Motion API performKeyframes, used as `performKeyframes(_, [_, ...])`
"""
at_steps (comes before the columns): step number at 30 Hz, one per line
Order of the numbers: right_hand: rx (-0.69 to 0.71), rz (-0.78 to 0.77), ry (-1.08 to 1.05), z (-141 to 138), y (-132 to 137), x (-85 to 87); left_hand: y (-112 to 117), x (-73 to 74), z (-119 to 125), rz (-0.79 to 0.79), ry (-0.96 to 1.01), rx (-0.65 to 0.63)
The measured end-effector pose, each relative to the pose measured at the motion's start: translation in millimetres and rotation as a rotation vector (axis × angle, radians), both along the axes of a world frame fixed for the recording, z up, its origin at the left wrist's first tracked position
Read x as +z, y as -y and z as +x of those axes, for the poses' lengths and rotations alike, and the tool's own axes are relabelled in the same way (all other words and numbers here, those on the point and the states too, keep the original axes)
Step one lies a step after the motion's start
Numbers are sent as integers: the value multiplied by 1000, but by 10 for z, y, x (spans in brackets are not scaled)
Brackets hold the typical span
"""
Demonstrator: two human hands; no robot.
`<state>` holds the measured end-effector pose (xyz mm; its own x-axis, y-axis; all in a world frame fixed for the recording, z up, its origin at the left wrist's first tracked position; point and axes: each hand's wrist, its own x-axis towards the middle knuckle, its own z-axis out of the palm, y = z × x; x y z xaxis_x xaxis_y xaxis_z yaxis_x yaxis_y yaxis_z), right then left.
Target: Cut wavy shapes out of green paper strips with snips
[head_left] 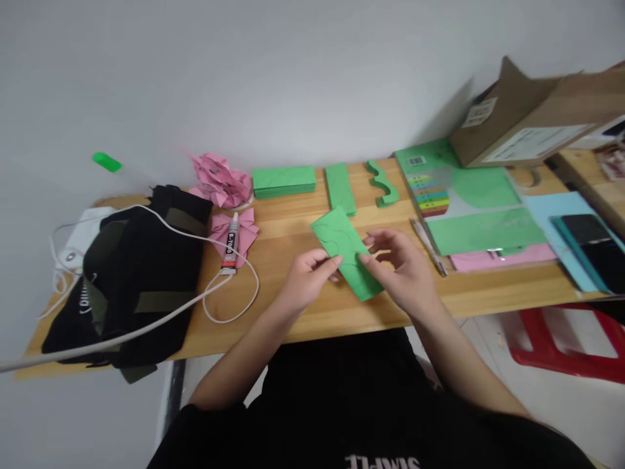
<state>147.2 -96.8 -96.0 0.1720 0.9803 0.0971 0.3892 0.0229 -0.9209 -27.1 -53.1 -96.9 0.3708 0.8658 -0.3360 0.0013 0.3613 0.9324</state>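
A green paper strip (344, 251) with a wavy pencil line lies slanted on the wooden table (293, 312). My left hand (310, 277) pinches its left edge with fingers closed. My right hand (403, 270) grips its right side, fingers curled over the paper. Behind it lie a stack of green strips (284, 181), one more green strip (340, 189) and a wavy green cut-out (382, 184).
A black bag (137, 280) with a white cable (215, 286) sits at the left. A glue tube (230, 244) lies on pink folded paper (222, 182). Coloured paper sheets (476, 215), a pen (430, 247), a cardboard box (532, 114) and a phone (593, 251) are at the right.
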Motion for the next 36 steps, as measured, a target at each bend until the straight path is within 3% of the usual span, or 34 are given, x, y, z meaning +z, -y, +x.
performKeyframes(2, [23, 64, 95, 14, -21, 45, -46, 4, -38, 83, -32, 15])
performKeyframes(7, [230, 176, 341, 123, -18, 209, -84, -66, -254, 256, -91, 16])
performKeyframes(12, [411, 183, 583, 142, -41, 329, -106, -171, -537, 434, -240, 36])
performKeyframes(15, [507, 143, 674, 66, -101, 247, -120, -261, -600, 515, -360, -34])
performKeyframes(20, [572, 47, 732, 23, -198, -47, -152, -415, -580, 604, -483, -100])
performKeyframes(28, [479, -56, 533, 167, -224, -242, -188, -437, -595, 588, -517, -95])
performKeyframes(32, [419, -108, 279, 259, -252, -207, -196, -388, -598, 482, -455, -67])
performKeyframes(36, [378, -168, -66, 361, -301, -80, -215, -244, -574, 297, -313, -50])
